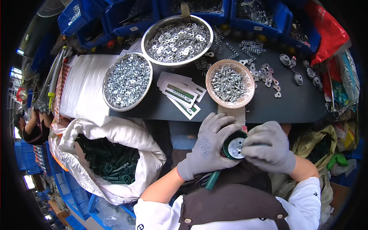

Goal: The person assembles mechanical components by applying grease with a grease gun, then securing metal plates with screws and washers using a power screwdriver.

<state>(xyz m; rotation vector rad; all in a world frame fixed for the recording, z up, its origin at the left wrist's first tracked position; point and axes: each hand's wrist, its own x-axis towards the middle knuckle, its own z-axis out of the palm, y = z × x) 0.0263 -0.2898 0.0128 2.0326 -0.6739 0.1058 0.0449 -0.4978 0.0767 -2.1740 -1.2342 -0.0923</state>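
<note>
Both hands wear grey gloves and meet over my lap. My left hand [207, 147] grips a dark green plastic part [231, 142] with a round head and a handle [212, 180] that points down. A silver metal disc [235, 148] sits in that round head. My right hand [268, 147] closes on the part's right side, fingertips at the disc. Just ahead on the dark table [291, 109] stands a tan bowl of screws [230, 83].
Two steel bowls hold small hardware: nuts [127, 81] at left, washers [177, 36] at the back. Paper packets [180, 94] lie between them. Springs and metal pieces [268, 73] are scattered at right. Blue bins [253, 15] line the back. A white sack of green parts [109, 159] stands at my left.
</note>
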